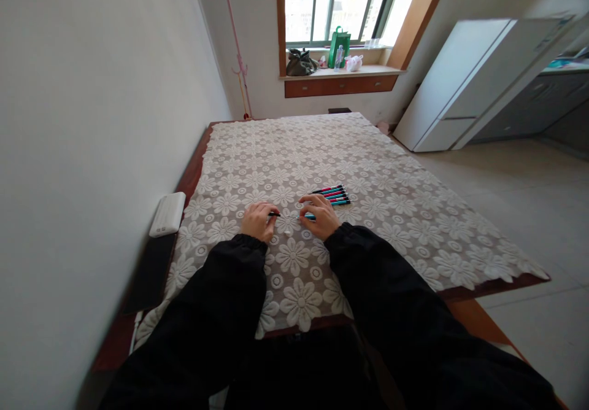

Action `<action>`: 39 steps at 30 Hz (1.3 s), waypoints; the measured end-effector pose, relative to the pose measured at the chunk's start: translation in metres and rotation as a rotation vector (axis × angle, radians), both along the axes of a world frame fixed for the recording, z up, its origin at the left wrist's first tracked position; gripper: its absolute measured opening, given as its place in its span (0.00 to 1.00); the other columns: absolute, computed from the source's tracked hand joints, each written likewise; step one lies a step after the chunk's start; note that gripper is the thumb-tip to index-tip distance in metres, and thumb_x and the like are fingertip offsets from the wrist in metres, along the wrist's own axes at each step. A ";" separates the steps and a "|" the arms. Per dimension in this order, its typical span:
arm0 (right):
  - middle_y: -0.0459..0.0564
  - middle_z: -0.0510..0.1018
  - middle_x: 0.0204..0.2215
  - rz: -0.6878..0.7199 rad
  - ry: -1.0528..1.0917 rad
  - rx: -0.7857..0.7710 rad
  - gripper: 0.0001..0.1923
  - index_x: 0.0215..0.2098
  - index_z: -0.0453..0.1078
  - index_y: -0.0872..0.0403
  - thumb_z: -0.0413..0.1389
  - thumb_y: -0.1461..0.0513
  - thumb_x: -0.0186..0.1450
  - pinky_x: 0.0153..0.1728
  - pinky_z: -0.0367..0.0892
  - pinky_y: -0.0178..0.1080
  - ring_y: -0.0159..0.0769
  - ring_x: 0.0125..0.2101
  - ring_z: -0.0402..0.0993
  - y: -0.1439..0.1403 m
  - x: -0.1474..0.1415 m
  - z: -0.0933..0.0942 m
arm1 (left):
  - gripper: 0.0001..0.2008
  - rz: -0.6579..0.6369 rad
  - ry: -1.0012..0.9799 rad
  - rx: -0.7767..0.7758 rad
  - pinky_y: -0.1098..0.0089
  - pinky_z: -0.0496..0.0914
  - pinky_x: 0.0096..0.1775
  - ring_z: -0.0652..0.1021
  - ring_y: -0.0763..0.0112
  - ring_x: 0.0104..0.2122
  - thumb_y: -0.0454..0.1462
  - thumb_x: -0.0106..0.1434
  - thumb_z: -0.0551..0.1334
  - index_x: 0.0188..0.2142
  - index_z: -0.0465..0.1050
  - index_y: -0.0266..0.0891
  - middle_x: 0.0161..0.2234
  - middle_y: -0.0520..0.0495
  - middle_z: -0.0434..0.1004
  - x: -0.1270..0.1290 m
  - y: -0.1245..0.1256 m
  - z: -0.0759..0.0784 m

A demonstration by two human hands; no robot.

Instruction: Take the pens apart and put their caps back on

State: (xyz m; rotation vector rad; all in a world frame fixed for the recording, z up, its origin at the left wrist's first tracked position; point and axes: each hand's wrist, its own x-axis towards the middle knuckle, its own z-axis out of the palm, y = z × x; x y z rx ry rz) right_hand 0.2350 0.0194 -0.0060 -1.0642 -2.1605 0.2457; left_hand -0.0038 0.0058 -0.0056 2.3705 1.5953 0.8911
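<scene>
My left hand (pixel 258 220) is closed, pinching a short black pen piece (pixel 275 214), possibly a cap, that points right. Across a small gap, my right hand (pixel 322 215) pinches a teal pen (pixel 310 217) with its thin pale tip toward the left hand. The two parts are apart, just above the tablecloth. Just beyond my right hand several pens (pixel 339 194), teal and red with black ends, lie side by side, their left parts partly hidden by the fingers. A tiny white piece (pixel 288 232) lies on the cloth between my wrists.
A flower-patterned lace tablecloth (pixel 294 152) covers the table. Along its left edge by the wall are a white box-shaped device (pixel 167 214), a dark flat object (pixel 151 274) and a white cable (pixel 136 330). Beyond stand a windowsill with bags and a white fridge (pixel 460 85).
</scene>
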 end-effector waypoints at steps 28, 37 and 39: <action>0.49 0.78 0.50 0.024 -0.054 0.101 0.03 0.32 0.73 0.50 0.62 0.64 0.63 0.55 0.61 0.52 0.48 0.55 0.68 -0.002 0.001 0.002 | 0.08 -0.150 -0.068 0.083 0.57 0.70 0.52 0.79 0.59 0.45 0.33 0.65 0.62 0.42 0.78 0.43 0.41 0.48 0.83 0.005 -0.003 0.003; 0.49 0.78 0.50 0.033 -0.052 0.093 0.03 0.32 0.73 0.50 0.62 0.64 0.63 0.56 0.61 0.52 0.47 0.55 0.68 -0.001 0.000 0.000 | 0.07 -0.162 -0.073 0.073 0.57 0.71 0.51 0.79 0.60 0.45 0.33 0.65 0.63 0.42 0.78 0.43 0.41 0.48 0.83 0.004 -0.003 0.001; 0.49 0.78 0.50 0.034 -0.049 0.092 0.03 0.32 0.73 0.49 0.62 0.64 0.63 0.56 0.61 0.52 0.48 0.55 0.68 -0.001 0.000 0.000 | 0.07 -0.179 -0.069 0.079 0.57 0.71 0.51 0.79 0.60 0.45 0.33 0.65 0.63 0.42 0.78 0.43 0.41 0.48 0.83 0.004 -0.003 0.002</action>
